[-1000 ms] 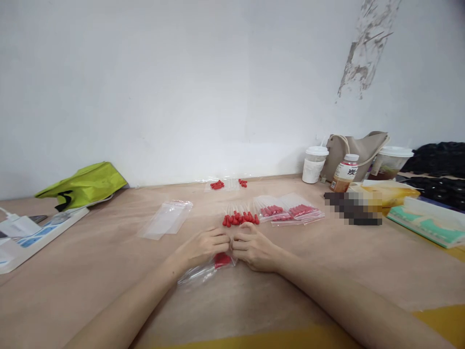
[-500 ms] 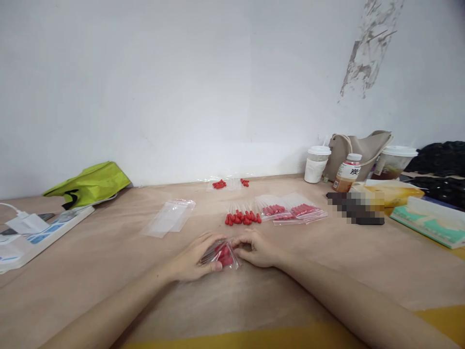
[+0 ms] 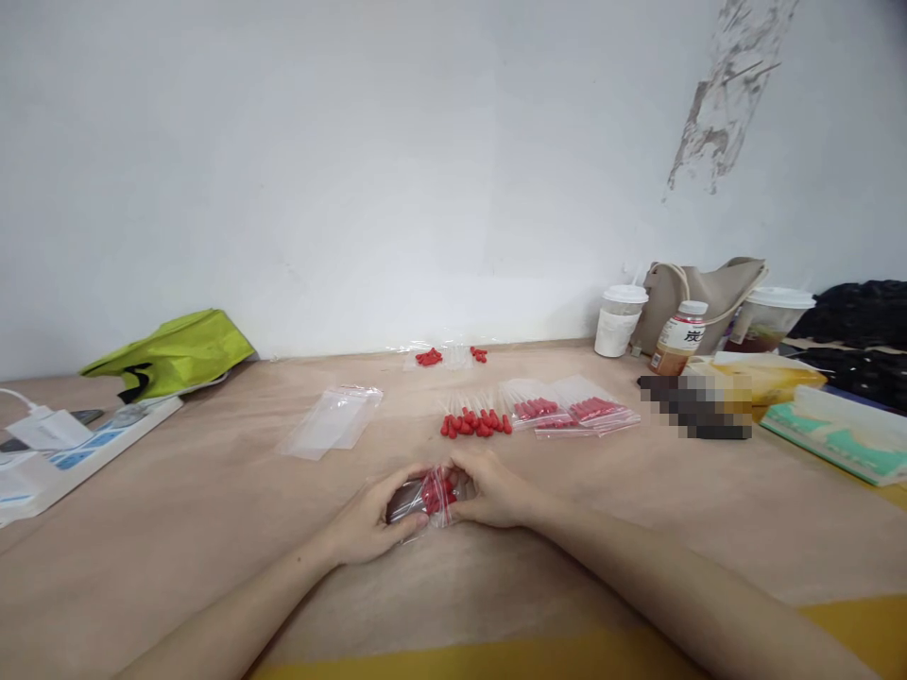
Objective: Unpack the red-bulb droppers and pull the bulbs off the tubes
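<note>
Both hands meet low on the brown table (image 3: 177,529), holding one small clear zip bag with red-capped pieces inside (image 3: 428,495). My left hand (image 3: 372,519) curls round the bag's left end, thumb underneath. My right hand (image 3: 492,491) pinches its right end, fingers closed. Just beyond lie loose red-capped pieces (image 3: 476,424) in a row. To their right are filled clear bags (image 3: 571,412) of the same red pieces. A stack of empty clear bags (image 3: 332,421) lies to the left.
More red pieces (image 3: 427,357) sit near the wall. A lime-green bag (image 3: 170,353) and a white power strip (image 3: 77,449) are at the left. Cups (image 3: 618,319), a bottle (image 3: 676,338), a beige bag (image 3: 701,293) and a teal packet (image 3: 836,434) crowd the right.
The bag has been lifted off the table and turned between both hands; the left hand shifted from on top of it to cupping its left end.
</note>
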`<move>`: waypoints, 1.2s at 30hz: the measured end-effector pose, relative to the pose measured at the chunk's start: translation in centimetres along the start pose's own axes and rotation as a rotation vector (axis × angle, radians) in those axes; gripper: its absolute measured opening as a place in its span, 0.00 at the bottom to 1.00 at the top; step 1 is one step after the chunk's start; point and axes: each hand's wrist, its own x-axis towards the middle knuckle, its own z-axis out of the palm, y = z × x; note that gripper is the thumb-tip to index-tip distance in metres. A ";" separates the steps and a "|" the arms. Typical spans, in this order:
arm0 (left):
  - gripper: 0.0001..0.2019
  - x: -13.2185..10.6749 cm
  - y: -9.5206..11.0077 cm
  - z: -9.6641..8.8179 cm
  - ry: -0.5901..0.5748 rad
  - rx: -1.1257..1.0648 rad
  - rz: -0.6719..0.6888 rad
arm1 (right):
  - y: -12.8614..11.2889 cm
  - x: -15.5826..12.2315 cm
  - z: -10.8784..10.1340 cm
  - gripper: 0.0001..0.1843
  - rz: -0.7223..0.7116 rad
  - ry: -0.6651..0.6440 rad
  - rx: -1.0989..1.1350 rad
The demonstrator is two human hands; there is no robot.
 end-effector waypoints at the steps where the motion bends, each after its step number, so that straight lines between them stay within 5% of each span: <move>1: 0.24 0.1 0.1 -0.1 -0.003 -0.011 0.004 | 0.0 0.0 0.0 0.16 -0.006 0.006 -0.029; 12: 0.24 0.1 0.7 -0.8 -0.079 0.064 0.000 | 1.4 -0.2 -1.0 0.13 0.044 -0.112 0.238; 18: 0.24 0.2 0.6 -0.7 -0.071 0.090 0.018 | 1.2 -0.6 -1.4 0.18 0.017 -0.063 0.166; 23: 0.24 0.1 0.4 -0.8 -0.077 0.097 0.029 | 1.2 -0.5 -1.2 0.12 0.023 -0.121 0.223; 30: 0.24 0.1 0.5 -0.9 -0.101 0.094 0.017 | 1.4 -0.8 -3.7 0.14 0.008 -0.213 0.122; 36: 0.24 0.1 0.5 -1.0 -0.111 0.105 0.015 | 1.7 -0.8 -3.6 0.15 0.036 -0.291 0.212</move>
